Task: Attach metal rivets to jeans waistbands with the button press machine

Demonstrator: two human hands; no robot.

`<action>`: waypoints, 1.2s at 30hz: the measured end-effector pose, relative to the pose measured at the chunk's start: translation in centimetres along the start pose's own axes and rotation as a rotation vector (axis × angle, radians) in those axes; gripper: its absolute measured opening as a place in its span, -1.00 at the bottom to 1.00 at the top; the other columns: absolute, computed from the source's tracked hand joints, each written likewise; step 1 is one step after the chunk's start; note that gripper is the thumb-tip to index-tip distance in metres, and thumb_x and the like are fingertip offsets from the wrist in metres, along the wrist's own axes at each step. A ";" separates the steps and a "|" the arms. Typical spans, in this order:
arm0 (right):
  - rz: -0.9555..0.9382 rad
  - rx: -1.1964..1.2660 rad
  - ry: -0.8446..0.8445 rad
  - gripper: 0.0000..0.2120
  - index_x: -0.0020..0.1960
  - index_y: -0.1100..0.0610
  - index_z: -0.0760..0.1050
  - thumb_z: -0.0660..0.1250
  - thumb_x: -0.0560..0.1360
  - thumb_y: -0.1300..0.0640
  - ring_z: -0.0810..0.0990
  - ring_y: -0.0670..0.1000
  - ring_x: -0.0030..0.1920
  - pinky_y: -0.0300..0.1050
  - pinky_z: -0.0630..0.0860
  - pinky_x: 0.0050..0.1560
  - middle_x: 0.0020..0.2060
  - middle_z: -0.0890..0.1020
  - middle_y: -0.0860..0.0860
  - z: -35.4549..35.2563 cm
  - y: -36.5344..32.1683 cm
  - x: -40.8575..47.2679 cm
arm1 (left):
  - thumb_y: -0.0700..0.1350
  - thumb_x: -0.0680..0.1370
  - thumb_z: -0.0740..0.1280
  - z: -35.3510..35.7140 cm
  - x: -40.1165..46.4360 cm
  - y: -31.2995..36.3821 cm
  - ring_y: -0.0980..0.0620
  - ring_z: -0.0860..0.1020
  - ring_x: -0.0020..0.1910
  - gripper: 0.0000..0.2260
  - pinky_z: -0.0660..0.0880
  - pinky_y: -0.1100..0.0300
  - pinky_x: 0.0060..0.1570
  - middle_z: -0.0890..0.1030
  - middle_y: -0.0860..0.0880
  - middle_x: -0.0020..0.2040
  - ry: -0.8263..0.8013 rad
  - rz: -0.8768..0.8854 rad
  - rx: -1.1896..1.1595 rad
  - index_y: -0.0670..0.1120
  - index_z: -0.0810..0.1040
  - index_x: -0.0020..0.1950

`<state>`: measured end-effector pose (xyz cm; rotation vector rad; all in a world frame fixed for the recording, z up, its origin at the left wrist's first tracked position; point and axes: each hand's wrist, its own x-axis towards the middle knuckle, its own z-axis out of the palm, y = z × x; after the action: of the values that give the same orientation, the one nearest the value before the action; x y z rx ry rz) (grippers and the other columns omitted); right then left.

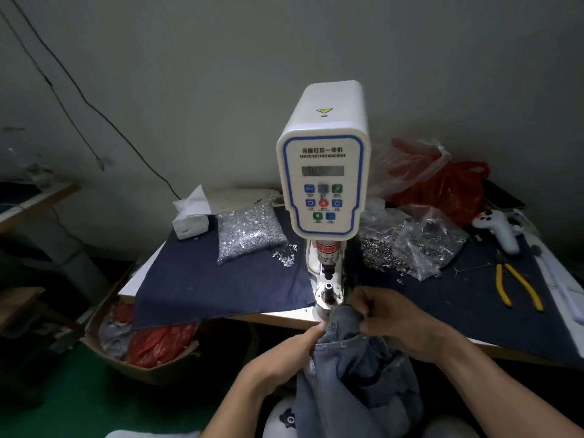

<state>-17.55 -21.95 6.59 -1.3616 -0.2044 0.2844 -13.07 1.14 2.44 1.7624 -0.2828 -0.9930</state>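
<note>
The left hand [286,358] pinches the left edge of the jeans [354,368] waistband and the right hand [392,324] clenches the bunched denim at its top, so each grip is closed on the cloth, which hangs off the bench [284,316] edge just below the press [324,172]. The waistband lies between the two hands, near the lower die [328,287] but not yet on it. The right fingers sit closest to the die and could be caught if the press fires early; slack, bunched cloth could also put a rivet off its mark.
</note>
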 end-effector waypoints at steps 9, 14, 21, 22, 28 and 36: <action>-0.030 0.475 0.081 -0.58 0.07 0.22 0.45 0.22 0.22 0.35 0.55 0.22 -0.17 0.03 0.52 -0.20 -0.13 0.54 0.27 -2.3 -2.4 -1.3 | 0.07 0.58 0.43 -1.6 -1.6 1.0 0.07 0.47 -0.19 -0.75 0.39 0.15 -0.14 0.53 -0.09 -0.18 0.029 0.288 -0.179 -0.12 0.61 -0.11; 0.210 0.125 0.271 -0.82 0.09 0.26 0.52 0.32 0.48 0.31 0.57 0.19 -0.15 0.02 0.47 -0.16 -0.12 0.60 0.29 -3.6 -1.2 -1.7 | 0.10 0.60 0.43 -3.5 -1.9 2.4 0.05 0.46 -0.15 -0.74 0.41 0.15 -0.12 0.49 -0.10 -0.12 0.096 0.368 -0.457 -0.03 0.50 -0.14; 0.127 -0.760 0.088 -0.67 0.17 -0.07 0.60 0.31 0.53 -0.23 0.65 -0.18 0.08 -0.26 0.53 0.11 0.03 0.71 -0.15 0.1 -1.3 -1.6 | 0.06 0.61 0.40 -0.9 -2.1 4.4 0.11 0.49 -0.25 -0.80 0.46 0.25 -0.23 0.55 0.00 -0.22 0.023 0.382 -0.355 0.00 0.55 -0.15; 0.109 -0.788 0.046 -0.67 0.18 -0.11 0.58 0.33 0.52 -0.26 0.64 -0.22 0.09 -0.25 0.53 0.11 0.05 0.70 -0.17 0.9 -1.3 -1.4 | 0.04 0.62 0.38 -0.5 -2.0 4.6 0.11 0.52 -0.23 -0.82 0.49 0.26 -0.19 0.58 0.00 -0.20 -0.019 0.401 -0.354 -0.01 0.57 -0.13; 0.051 -0.044 -0.069 -0.83 0.06 0.22 0.69 0.44 0.51 0.17 0.68 0.03 -0.09 -0.16 0.59 -0.06 -0.09 0.72 0.13 0.0 -2.3 -2.9 | -0.09 0.75 0.19 -0.8 -1.7 4.3 0.05 0.56 0.05 -0.78 0.43 0.21 0.15 0.66 0.00 0.04 -0.020 0.284 -0.172 -0.08 0.63 0.17; 0.147 0.157 -0.083 -0.69 0.07 0.41 0.61 0.39 0.35 0.33 0.67 0.19 -0.17 -0.04 0.60 -0.14 -0.12 0.65 0.31 -3.9 -3.0 -4.5 | -0.04 0.69 0.33 -1.3 -0.6 1.7 0.12 0.58 0.00 -0.81 0.53 0.13 0.07 0.71 -0.03 0.00 -0.006 0.319 0.024 -0.08 0.70 0.03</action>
<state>-20.38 -27.53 8.90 -1.2118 -0.1474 0.4709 -12.08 1.66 4.36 1.6711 -0.5628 -0.7672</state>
